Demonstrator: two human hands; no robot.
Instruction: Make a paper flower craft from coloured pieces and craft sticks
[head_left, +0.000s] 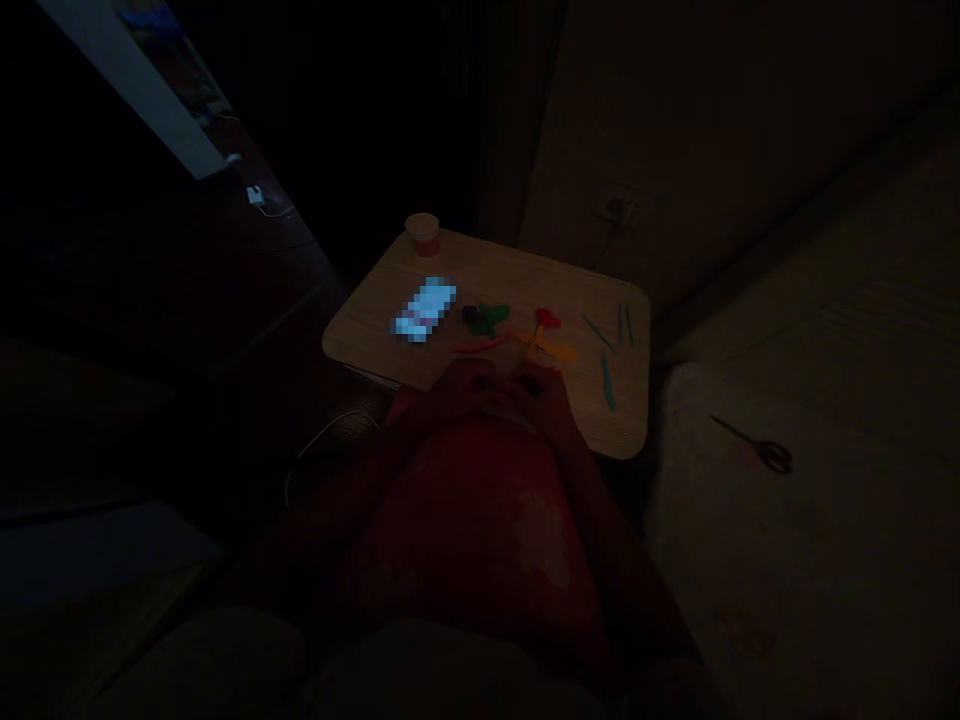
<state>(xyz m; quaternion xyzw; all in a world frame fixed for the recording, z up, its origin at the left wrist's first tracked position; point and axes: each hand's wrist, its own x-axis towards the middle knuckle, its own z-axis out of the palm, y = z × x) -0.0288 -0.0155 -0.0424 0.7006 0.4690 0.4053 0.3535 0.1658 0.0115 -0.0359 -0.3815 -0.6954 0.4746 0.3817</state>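
Note:
In a very dark room, my left hand [466, 382] and my right hand [545, 395] meet at the near edge of a small wooden table [517, 265]. Fingers of both are curled in toward each other; whatever lies between them is too dark to make out. Just beyond my right hand is a flat orange piece [556, 352] with a red flower-like shape [547, 318] at its far end. A thin red strip [480, 346] lies past my left hand. Farther back are green leaf-like pieces [493, 318] and a dark purple lump [470, 313].
A lit phone [425, 310] and a paper cup [423, 235] stand toward the table's left. Thin teal strips [600, 333] and a wider teal piece [608, 383] lie at its right. Scissors [772, 456] rest on a pale surface at right. A wall socket [622, 208] holds a plug.

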